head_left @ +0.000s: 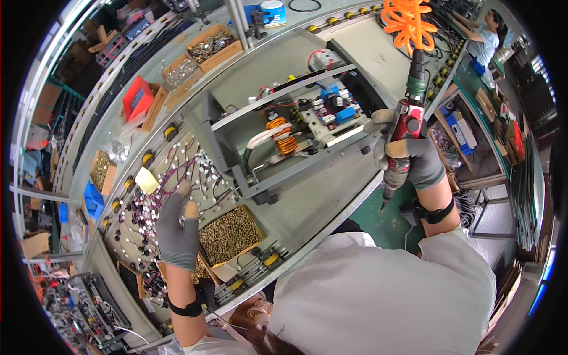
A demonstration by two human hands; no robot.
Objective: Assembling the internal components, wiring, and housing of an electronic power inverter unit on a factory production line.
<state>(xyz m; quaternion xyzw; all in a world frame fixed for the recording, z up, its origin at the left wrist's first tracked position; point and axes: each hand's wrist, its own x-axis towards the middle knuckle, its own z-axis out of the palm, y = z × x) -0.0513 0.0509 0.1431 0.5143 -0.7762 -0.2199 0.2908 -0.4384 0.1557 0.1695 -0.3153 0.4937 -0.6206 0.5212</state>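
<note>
My right hand (417, 160), in a grey glove with tan fingertips, grips a red and black air screwdriver (408, 118). Its bit points down past the line's near edge, and an orange coiled hose (408, 23) joins its top. My left hand (177, 231), gloved alike, is over the wires beside a box of small brass-coloured screws (231, 236). Its thumb and forefinger are stretched out and apart, with nothing visible between them. Between my hands lies a dark grey metal chassis (284, 171), holding an orange-copper coil (283, 136) and a circuit board (337, 109) with blue parts.
Loose wires with white connectors (204, 168) are spread left of the chassis. Boxes of small hardware (210, 47), a red bin (137, 97) and a blue bin (93, 200) stand along the far side. Roller rails edge the line. Another person (488, 38) is at far right.
</note>
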